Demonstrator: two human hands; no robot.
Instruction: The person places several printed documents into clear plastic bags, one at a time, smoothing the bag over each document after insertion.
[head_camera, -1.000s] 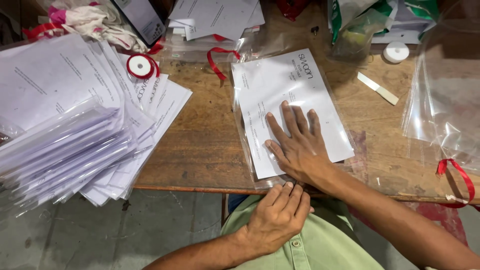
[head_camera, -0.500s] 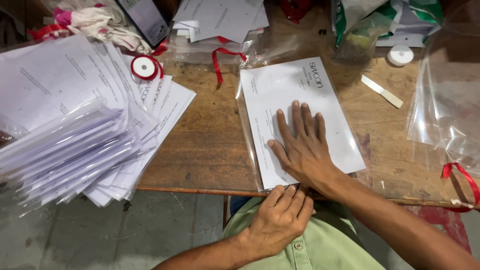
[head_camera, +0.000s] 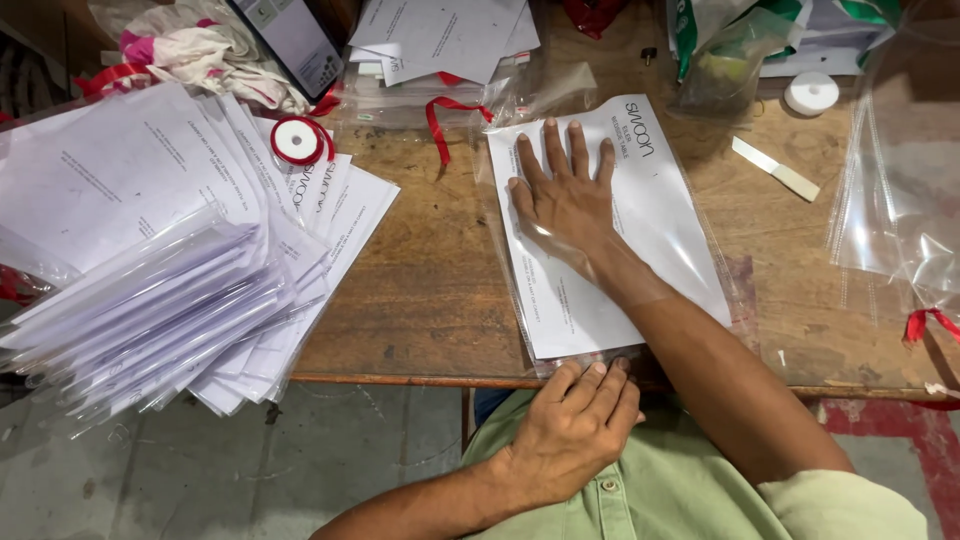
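1. A white sheet (head_camera: 640, 250) is seen in the centre of the frame, lying on the wooden table (head_camera: 420, 290) inside a clear sleeve (head_camera: 520, 300) whose edge shows along the sheet's left side.
2. The right hand (head_camera: 565, 200) is laid flat inside the sleeve on the sheet's upper half, palm down, with its fingers (head_camera: 550, 150) spread wide and nothing gripped.
3. The left hand (head_camera: 575, 425) is placed at the lower centre, at the near table edge, with its fingers (head_camera: 590, 385) curled onto the bottom edge of the sleeve; whether the edge is pinched cannot be told.
4. A big pile (head_camera: 150, 270) of sleeved sheets is spread over the left of the frame, overhanging the table edge.
5. A tape roll (head_camera: 297, 140) with a red rim is set on the pile's upper right part.
6. A red ribbon (head_camera: 445, 120) is seen at the upper centre, just left of the sheet's top corner.
7. More clear bags (head_camera: 900, 190) are heaped at the right edge of the frame.
8. A small white strip (head_camera: 775, 168) is left on the table at the upper right, well apart from the sheet.
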